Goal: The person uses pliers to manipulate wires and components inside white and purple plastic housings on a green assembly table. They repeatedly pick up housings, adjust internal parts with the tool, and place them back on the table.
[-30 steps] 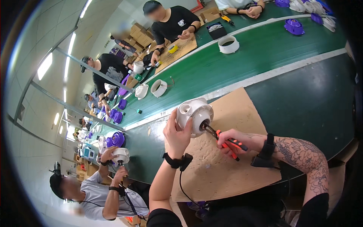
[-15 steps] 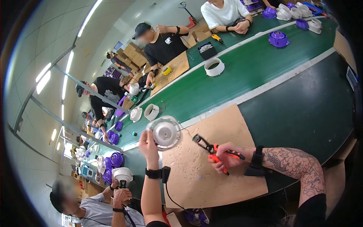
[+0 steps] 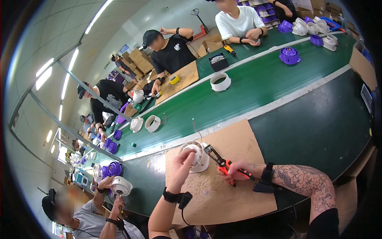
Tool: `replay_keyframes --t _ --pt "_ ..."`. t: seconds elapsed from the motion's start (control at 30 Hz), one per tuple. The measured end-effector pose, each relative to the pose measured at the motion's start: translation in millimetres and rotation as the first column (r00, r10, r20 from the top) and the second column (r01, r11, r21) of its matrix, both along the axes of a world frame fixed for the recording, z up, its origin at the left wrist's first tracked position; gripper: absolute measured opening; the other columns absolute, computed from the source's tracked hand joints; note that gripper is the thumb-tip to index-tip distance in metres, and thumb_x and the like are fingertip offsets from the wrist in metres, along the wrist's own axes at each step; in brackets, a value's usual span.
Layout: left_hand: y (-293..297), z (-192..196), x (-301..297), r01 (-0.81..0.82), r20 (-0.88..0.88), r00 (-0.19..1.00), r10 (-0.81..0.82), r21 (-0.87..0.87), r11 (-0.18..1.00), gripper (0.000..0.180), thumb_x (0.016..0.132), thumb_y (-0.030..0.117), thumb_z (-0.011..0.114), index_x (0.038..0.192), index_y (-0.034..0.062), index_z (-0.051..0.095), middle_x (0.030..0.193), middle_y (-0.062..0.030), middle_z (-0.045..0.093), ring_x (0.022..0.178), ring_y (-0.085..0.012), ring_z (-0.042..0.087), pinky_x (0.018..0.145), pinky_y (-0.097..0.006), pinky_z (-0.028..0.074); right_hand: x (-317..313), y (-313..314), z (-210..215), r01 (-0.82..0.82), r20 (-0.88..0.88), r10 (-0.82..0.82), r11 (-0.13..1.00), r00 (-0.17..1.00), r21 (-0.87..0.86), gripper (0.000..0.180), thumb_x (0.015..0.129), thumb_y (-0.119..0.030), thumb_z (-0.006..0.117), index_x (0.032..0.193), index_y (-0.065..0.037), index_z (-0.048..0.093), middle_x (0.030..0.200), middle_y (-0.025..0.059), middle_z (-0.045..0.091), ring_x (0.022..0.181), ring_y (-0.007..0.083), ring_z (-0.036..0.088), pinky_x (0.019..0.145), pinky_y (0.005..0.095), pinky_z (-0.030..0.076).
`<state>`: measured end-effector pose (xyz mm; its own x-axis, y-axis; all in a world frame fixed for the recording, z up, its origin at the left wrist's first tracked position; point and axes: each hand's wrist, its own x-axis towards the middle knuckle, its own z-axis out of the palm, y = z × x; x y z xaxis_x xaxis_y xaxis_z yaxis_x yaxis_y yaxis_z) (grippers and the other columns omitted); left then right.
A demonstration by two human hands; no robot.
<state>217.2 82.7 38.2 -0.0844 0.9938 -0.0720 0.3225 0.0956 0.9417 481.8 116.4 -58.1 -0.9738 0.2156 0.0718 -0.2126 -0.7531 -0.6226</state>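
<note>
A white round housing with a ring-shaped rim is over the cardboard sheet, and my left hand has its fingers closed on its near left side. A thin wire sticks out from its far side, toward the belt. My right hand grips wire-stripping pliers with red and black handles. The dark jaws of the pliers are right beside the housing's right edge, near the base of the wire. Whether they touch the wire I cannot tell.
Beneath my hands lies a cardboard sheet on the dark table. Beyond runs a green conveyor belt carrying white rings and a purple housing. A co-worker works close on the left; others sit across the belt.
My left hand has lowered the white housing toward the cardboard and moved it right, turning it over. The pliers have stayed nearly in place, and their jaws are now beside it.
</note>
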Motion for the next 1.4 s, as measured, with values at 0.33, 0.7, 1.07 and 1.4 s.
replay_keyframes --t 0.33,0.7,1.07,1.4 --pt "15 -8 25 0.253 0.643 0.753 -0.142 -0.083 0.964 0.033 0.110 0.026 0.052 0.132 0.0027 0.062 0.127 -0.0095 0.068 0.114 -0.0216 0.063 0.097 -0.038 0.050 2 3 7 -0.040 -0.030 0.043 0.996 0.999 0.076 0.021 0.086 -0.023 0.058 0.099 -0.009 0.051 0.078 0.0001 0.047 0.072 0.0134 0.046 0.071 0.0309 0.039" --pt "27 -8 16 -0.009 0.679 0.729 -0.090 0.142 0.990 0.027 0.108 0.018 0.057 0.128 0.0014 0.064 0.114 -0.0068 0.070 0.097 -0.0178 0.067 0.091 -0.035 0.055 7 5 3 -0.056 -0.051 0.054 0.998 0.997 -0.035 0.025 0.089 -0.031 0.058 0.100 -0.008 0.054 0.081 0.0047 0.054 0.077 0.0190 0.052 0.080 0.0355 0.044" --pt "-30 -17 -1 0.317 -0.074 0.940 -0.334 -0.179 0.931 0.030 0.095 0.010 0.075 0.122 -0.0008 0.072 0.106 -0.0030 0.076 0.094 -0.0098 0.069 0.089 -0.027 0.055 16 3 6 0.026 -0.007 -0.028 0.991 1.000 -0.132 0.028 0.091 -0.035 0.058 0.094 -0.008 0.055 0.082 0.0053 0.056 0.081 0.0202 0.057 0.088 0.0385 0.046" --pt "107 -42 -33 0.179 -0.315 0.932 -0.180 -0.033 0.983 0.024 0.092 0.019 0.080 0.104 -0.0012 0.076 0.091 -0.0025 0.074 0.081 -0.0093 0.066 0.075 -0.026 0.054 23 6 5 0.015 -0.027 -0.020 0.986 0.999 -0.164 0.025 0.092 -0.032 0.059 0.092 -0.007 0.056 0.081 0.0059 0.057 0.080 0.0206 0.056 0.088 0.0377 0.046"
